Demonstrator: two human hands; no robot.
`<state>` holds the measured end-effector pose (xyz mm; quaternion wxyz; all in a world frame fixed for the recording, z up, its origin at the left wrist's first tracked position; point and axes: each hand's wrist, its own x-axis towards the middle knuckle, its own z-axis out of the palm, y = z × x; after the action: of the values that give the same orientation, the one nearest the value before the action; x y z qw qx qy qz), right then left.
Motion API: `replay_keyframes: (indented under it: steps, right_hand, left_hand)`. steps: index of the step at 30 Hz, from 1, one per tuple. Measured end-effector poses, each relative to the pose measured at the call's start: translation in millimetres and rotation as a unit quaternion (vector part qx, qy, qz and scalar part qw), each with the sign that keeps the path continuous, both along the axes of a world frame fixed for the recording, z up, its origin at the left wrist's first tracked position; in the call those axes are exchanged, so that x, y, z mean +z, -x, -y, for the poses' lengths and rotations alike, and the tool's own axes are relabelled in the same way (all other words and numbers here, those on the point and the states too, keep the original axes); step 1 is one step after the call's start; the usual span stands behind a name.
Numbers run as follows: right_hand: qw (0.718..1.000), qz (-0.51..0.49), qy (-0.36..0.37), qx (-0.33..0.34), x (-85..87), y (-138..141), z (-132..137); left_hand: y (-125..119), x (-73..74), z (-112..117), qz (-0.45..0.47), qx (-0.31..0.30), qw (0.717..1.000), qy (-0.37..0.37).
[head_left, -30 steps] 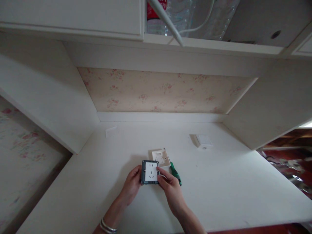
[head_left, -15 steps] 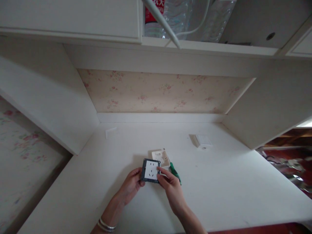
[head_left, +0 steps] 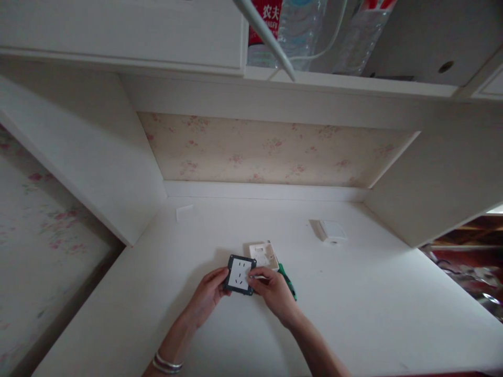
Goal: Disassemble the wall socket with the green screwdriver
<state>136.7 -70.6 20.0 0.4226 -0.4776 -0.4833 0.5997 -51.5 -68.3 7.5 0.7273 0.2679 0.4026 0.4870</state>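
Note:
Between my hands, above the desk, is a wall socket (head_left: 239,273) with a white slotted face and a dark grey frame, tilted toward me. My left hand (head_left: 207,294) grips its left edge, the thumb in front and the other fingers partly hidden behind. At the right side of the face, my right hand (head_left: 273,292) has thumb and forefinger pinched together; what they hold, if anything, is too small to make out. Just behind lies an open white mounting box (head_left: 264,255). A green handle (head_left: 288,283) sticks out beside my right hand, partly hidden by it.
A white square plate-like piece (head_left: 332,231) sits farther right on the white desk (head_left: 353,309). Near the back left lies a thin whitish piece (head_left: 184,212). Overhead, a shelf (head_left: 353,86) holds plastic bottles (head_left: 301,36), with a pale rod (head_left: 267,36) hanging in front.
The view has shifted slightly. The socket has moved a little left relative to the mounting box, and my right thumb and forefinger now sit closer in over its face.

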Motion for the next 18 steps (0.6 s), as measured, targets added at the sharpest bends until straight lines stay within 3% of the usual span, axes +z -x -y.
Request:
replay_keyframes:
  steps: [2, 5, 8, 12, 18]
  right_hand:
    - [0.999, 0.035, -0.016, 0.022, 2.8, 0.6, -5.7]
    - [0.984, 0.137, -0.113, 0.019, 9.2, 4.0, -14.3]
    - [0.947, 0.232, -0.220, 0.012, 18.7, 9.9, -20.6]
    - [0.895, 0.324, -0.302, 0.040, 34.3, 19.8, -27.0]
    - [0.838, 0.365, -0.391, 0.109, 50.4, 45.1, -39.1]
  left_hand:
    - [4.1, -0.5, 0.6, -0.014, 0.007, 1.000, -0.007]
    - [9.9, -1.3, 0.4, -0.033, 0.016, 0.999, -0.022]
    - [16.9, -0.8, -0.4, -0.046, 0.023, 0.998, -0.038]
    - [28.3, 0.0, -1.6, -0.055, 0.031, 0.997, -0.048]
    - [46.1, -3.6, -6.1, -0.065, 0.095, 0.993, -0.037]
